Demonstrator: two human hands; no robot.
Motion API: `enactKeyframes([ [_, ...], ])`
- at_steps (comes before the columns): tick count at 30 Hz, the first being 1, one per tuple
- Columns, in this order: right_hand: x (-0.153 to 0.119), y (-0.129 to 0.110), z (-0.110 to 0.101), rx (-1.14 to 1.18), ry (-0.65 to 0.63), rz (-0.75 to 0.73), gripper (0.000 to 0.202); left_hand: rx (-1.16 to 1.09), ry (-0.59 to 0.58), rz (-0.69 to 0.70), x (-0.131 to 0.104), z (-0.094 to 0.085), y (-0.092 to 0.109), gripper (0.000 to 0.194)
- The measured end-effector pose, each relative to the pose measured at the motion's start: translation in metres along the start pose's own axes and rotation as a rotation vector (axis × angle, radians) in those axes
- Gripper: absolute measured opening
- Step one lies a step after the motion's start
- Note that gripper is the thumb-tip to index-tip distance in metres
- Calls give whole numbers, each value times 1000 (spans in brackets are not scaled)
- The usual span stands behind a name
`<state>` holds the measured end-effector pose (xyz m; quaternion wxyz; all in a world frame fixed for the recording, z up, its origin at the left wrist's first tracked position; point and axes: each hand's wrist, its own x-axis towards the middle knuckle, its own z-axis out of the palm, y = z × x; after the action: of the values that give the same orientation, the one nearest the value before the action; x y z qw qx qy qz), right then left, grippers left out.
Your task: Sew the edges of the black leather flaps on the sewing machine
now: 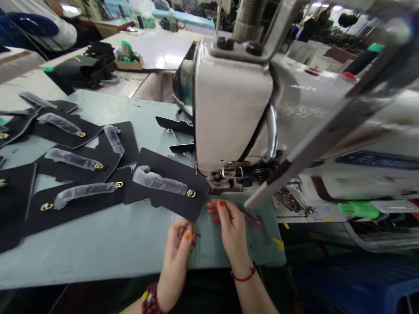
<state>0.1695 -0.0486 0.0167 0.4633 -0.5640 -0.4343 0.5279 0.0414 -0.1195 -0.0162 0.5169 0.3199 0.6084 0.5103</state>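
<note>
Near the table's front edge, my left hand [179, 244] is closed in a pinch, with a small dark item barely showing at its fingertips. My right hand [231, 222] is beside it, under the sewing machine head [229, 104], with thumb and index finger close together and the other fingers stretched out; nothing can be made out in it. Just beyond my hands lies a black panel [170, 174] bearing a plastic-wrapped strap [159, 181] with a gold ring [191, 193] at its right end.
Several more black panels [75, 161] with wrapped straps spread over the left of the pale green table [98, 257]. Pink-handled snips [252, 219] lie right of my right hand. A grey bar [294, 152] slants across the right. Spools in a box [128, 59] stand behind.
</note>
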Motion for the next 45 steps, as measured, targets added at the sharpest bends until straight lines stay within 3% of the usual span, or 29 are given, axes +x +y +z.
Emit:
enactKeyframes([
  [2, 2, 2, 7, 31, -37, 18, 39, 159, 145, 115, -9, -39, -6, 27],
  [3, 4, 2, 12, 38, -51, 9, 39, 287, 147, 200, -5, -59, -4, 27],
  [6, 8, 1, 29, -14, -52, -74, 40, 756, -69, 640, 43, -98, 26, 37],
  [9, 11, -3, 40, -92, -25, -116, 45, 1045, -299, 958, 114, -99, 70, 55],
  [12, 12, -5, 43, -97, -40, -81, 44, 1211, -562, 1034, 163, -80, 107, 56],
  [14, 13, -7, 42, -83, -62, -65, 43, 1245, -652, 1048, 173, -69, 123, 56],
  [16, 12, -8, 38, -64, -72, -54, 42, 1251, -664, 1072, 167, -63, 130, 57],
  [18, 13, -8, 32, -31, -81, -44, 41, 1268, -600, 1102, 150, -62, 131, 57],
  [24, 15, -14, 16, -16, -98, -32, 39, 1333, -412, 1036, 107, -59, 118, 60],
  [31, 13, -21, 11, -151, -104, -49, 44, 1331, -426, 927, 105, -54, 113, 56],
  [45, 19, -16, 9, -195, -96, -95, 44, 1316, -369, 999, 102, -52, 111, 55],
])
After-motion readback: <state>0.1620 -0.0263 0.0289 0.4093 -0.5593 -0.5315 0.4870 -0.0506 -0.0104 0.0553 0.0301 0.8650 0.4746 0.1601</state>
